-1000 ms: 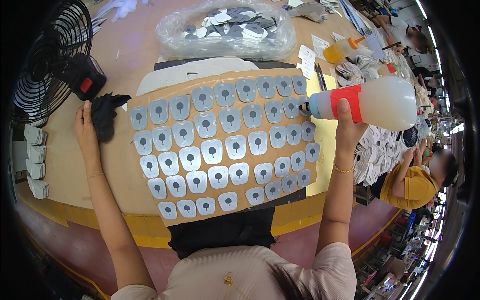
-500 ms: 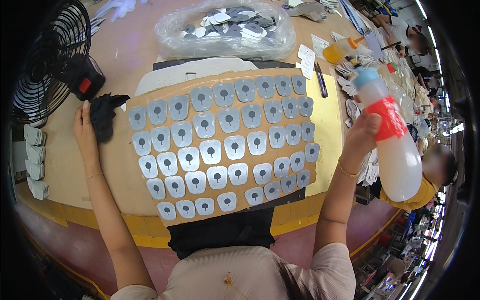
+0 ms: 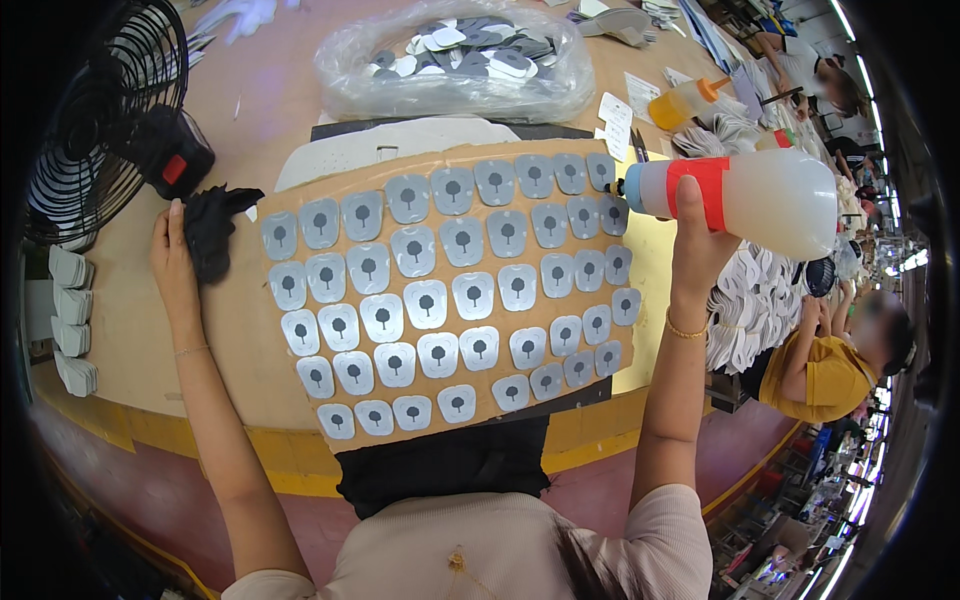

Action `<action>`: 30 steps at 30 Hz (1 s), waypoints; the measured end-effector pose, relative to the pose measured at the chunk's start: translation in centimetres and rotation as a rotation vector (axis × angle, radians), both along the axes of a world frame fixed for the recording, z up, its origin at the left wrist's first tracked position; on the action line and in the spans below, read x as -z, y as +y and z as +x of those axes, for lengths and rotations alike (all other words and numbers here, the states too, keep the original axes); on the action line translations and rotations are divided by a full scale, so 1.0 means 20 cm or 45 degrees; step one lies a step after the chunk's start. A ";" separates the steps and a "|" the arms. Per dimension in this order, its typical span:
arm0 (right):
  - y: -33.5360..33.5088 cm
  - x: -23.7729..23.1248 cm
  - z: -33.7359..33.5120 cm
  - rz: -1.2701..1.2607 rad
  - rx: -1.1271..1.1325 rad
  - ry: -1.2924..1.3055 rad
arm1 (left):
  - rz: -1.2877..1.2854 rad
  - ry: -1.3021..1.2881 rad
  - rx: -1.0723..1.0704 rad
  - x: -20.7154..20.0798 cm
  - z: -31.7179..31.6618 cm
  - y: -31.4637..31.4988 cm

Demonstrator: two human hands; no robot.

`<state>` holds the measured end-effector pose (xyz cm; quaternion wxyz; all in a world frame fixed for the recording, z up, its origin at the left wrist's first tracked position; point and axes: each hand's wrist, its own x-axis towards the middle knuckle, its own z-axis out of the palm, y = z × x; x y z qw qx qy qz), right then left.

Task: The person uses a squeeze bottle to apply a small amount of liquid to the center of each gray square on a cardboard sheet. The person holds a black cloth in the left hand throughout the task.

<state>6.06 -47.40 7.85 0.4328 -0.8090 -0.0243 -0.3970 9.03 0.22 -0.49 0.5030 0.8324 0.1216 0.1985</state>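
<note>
A translucent squeeze bottle [image 3: 780, 195] with a light blue cap and red tape round it lies sideways in my right hand [image 3: 702, 245], whose fingers are wrapped about its taped part. Its dark nozzle points left, at the right-hand end of the top rows of a brown board [image 3: 450, 360]. Rows of rounded grey-silver patches [image 3: 472, 296], each with a dark tree shape, cover that board. On the left, my left hand [image 3: 175, 258] rests on the table with fingers stretched, against a crumpled black cloth [image 3: 208, 240]. Its fingertips are near the fan's base.
A black fan [image 3: 110, 130] stands at the far left, near stacks of pale pieces [image 3: 70, 320]. Behind the board lies a clear plastic bag [image 3: 350, 85] of loose cut pieces. An orange-capped bottle [image 3: 680, 105] and piles of white pieces [image 3: 755, 310] are to the right, with a person in yellow [image 3: 820, 375] beyond.
My right hand has moved the squeeze bottle left and tipped it from nozzle-up to lying sideways, nozzle at the board's right edge. My left hand and the cloth have stayed put.
</note>
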 end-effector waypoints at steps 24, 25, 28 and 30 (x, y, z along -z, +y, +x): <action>-0.11 -0.04 -0.02 0.072 0.060 -0.125 | 0.004 -0.026 0.011 0.01 0.01 0.00; -0.10 -0.05 -0.01 0.091 0.023 -0.029 | 0.005 -0.020 0.006 0.00 0.00 0.00; -0.06 -0.04 0.01 0.231 0.025 0.007 | 0.052 0.008 0.015 0.01 0.01 0.02; -0.06 -0.04 0.02 0.224 0.025 0.025 | 0.047 0.010 0.008 0.02 0.01 0.03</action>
